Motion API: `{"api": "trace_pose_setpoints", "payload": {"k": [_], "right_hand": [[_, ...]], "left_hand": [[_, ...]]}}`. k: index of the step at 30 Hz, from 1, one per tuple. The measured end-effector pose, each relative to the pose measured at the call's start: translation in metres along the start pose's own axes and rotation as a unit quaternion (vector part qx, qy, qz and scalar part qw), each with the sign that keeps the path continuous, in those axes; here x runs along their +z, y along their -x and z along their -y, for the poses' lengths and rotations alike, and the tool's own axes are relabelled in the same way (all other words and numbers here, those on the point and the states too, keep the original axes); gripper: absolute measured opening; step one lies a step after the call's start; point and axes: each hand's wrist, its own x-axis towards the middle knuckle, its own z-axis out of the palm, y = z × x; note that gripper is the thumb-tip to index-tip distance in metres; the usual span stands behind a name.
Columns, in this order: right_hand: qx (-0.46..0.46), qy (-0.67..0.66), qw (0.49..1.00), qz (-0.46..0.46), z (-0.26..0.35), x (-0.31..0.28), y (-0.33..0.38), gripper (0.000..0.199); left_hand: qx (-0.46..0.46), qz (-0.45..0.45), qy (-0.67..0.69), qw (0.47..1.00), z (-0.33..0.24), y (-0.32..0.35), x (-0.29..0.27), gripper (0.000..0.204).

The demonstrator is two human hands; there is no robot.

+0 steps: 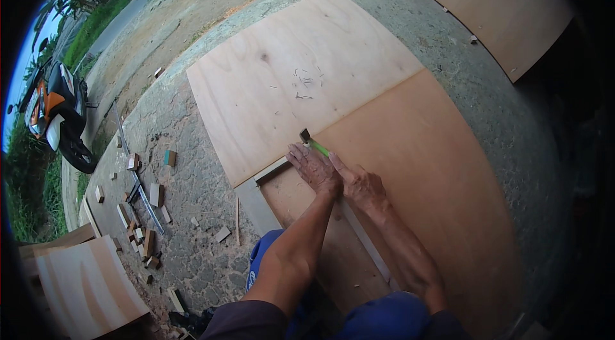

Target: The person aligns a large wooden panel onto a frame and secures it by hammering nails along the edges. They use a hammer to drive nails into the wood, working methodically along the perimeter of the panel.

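Note:
My right hand (365, 189) is closed around the green handle of a small hammer (316, 146). The dark hammer head is just past the fingertips of my left hand (312, 168). That left hand lies palm down on a wooden frame strip (274, 169), its fingers stretched toward the seam between two boards; whether a nail sits under the fingers is hidden. Beyond the seam spreads a pale plywood sheet (250, 93) with several loose nails (305, 80) scattered on it. A browner plywood panel (423, 167) extends to the right of my hands.
Wood offcuts (156, 194) litter the rough concrete (198, 193) at left, near a long metal bar (148, 205). Another striped board (90, 282) is at lower left. A motorcycle (57, 109) is parked at far left. More panels (500, 7) stand at upper right.

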Motion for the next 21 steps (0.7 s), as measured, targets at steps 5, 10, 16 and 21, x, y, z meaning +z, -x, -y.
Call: {"api": "trace_pose_setpoints", "payload": {"k": [5,10,16,21], "right_hand": [[0.073,0.049,0.995,0.045,-0.017,-0.002,0.014,0.069],[0.063,-0.136,0.984,-0.101,-0.038,0.026,0.038,0.062],[0.32,-0.503,0.803,-0.021,-0.056,0.003,0.089,0.058],[0.281,-0.539,0.793,-0.043,-0.043,0.022,0.078,0.057]], "left_hand": [[0.034,-0.007,0.015,0.999,-0.01,0.014,0.016,0.079],[0.011,-0.017,-0.005,1.0,-0.006,0.008,0.008,0.082],[-0.054,-0.012,0.006,0.998,-0.037,-0.002,-0.027,0.055],[0.019,-0.054,0.111,0.992,0.015,-0.108,-0.04,0.03]]}}
